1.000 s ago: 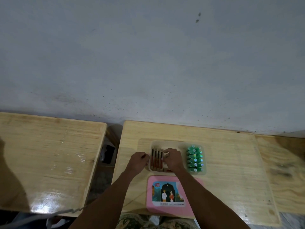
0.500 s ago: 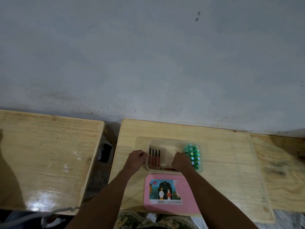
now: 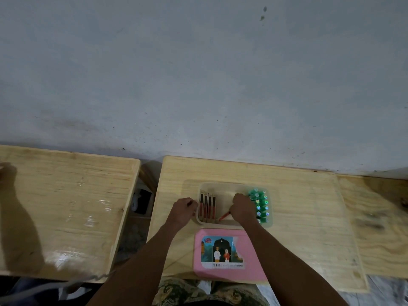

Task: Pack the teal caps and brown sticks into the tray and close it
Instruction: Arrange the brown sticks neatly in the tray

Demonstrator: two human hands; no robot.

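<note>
Four brown sticks stand in the cream plastic tray's left side; right hand pinches a fifth stick inside; left hand grips the tray's edge; teal caps fill the right side

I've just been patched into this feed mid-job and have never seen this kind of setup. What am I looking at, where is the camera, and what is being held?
There is no machine: a person works with two bare hands, filmed by one wide-angle camera on their head, looking forward and down. That is why a grey wall fills the top. On the wooden table sits an open cream tray. Four brown sticks lie side by side at its left end, and teal caps are lined up at its right end. The right hand is closed on a reddish stick slanting inside the tray. The left hand rests curled at the tray's left edge; whether it holds anything is unclear. The pink lid, with a picture label, lies in front of the tray, not yet on.
</note>
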